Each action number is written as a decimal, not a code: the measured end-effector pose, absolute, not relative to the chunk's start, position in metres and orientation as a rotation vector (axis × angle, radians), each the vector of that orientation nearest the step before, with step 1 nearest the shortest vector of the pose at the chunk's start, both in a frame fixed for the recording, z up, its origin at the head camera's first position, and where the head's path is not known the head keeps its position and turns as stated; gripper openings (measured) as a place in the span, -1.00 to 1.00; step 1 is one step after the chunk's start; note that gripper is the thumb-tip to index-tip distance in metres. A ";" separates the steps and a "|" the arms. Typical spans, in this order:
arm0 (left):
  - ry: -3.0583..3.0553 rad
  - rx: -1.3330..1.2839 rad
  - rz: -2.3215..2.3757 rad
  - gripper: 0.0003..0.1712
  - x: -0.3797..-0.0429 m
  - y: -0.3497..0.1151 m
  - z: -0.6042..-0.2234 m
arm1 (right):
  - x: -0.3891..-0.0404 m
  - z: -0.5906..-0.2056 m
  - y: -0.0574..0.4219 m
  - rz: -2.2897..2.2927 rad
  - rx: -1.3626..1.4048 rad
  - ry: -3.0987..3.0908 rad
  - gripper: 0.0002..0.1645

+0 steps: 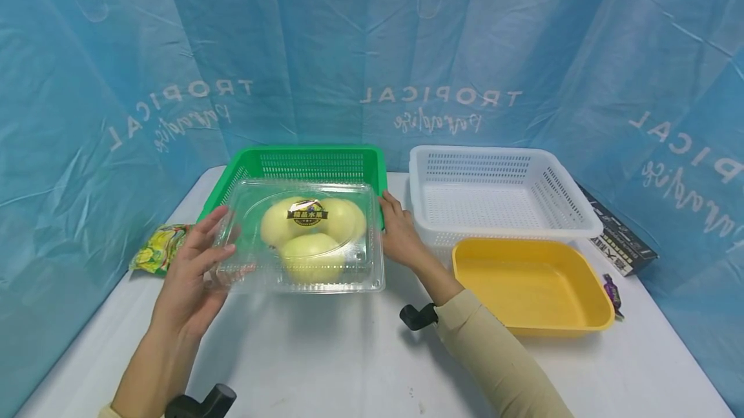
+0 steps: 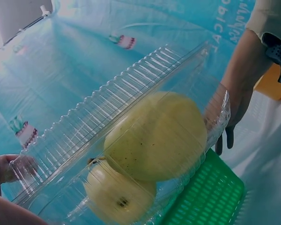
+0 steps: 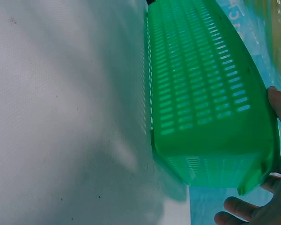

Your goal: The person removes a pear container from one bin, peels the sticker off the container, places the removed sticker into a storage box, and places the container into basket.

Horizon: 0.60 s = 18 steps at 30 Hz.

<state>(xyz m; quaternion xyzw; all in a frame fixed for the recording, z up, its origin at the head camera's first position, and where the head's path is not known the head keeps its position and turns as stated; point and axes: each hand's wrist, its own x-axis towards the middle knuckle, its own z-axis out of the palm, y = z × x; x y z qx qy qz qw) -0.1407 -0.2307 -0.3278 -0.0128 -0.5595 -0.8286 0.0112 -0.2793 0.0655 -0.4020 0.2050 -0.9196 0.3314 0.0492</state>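
A clear plastic fruit box (image 1: 244,279) with a dark label hangs tilted above the table, holding pale yellow, speckled, pear-like fruits (image 1: 314,256). My left hand (image 1: 194,272) grips its left end between thumb and fingers; part of that grip shows through the plastic in the left wrist view. Behind the box stands a green basket (image 1: 320,154), partly covered by it. My right hand (image 1: 401,234) is by the basket's right end, fingers spread rather than curled. Its thumb (image 3: 277,99) lies at the basket's rim; whether it touches rim or box I cannot tell.
On the right are a white basket (image 1: 506,234) and, before it, a yellow tray (image 1: 531,331). A black box (image 1: 624,237) and a small purple wrapper (image 1: 612,295) lie beyond them. A colourful packet (image 1: 159,250) lies at left. Blue curtains (image 1: 372,50) enclose the white table.
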 end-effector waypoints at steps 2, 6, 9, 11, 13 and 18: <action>-1.727 -0.051 -2.611 -0.28 -0.137 -0.232 -0.331 | -0.279 -0.402 0.065 1.012 0.624 -2.797 -0.15; -1.705 -0.076 -2.645 -0.28 -0.128 -0.235 -0.338 | -0.279 -0.403 0.065 1.003 0.611 -2.802 -0.14; -1.677 -0.099 -2.662 -0.28 -0.120 -0.237 -0.343 | -0.279 -0.403 0.065 1.003 0.600 -2.809 -0.12; -1.662 -0.108 -2.665 -0.28 -0.114 -0.237 -0.346 | -0.279 -0.402 0.065 1.001 0.593 -2.816 -0.12; -1.643 -0.113 -2.673 -0.28 -0.109 -0.238 -0.349 | -0.278 -0.402 0.065 1.004 0.585 -2.826 -0.11; -1.598 -0.124 -2.704 -0.29 -0.099 -0.239 -0.357 | -0.278 -0.402 0.065 1.010 0.570 -2.837 -0.07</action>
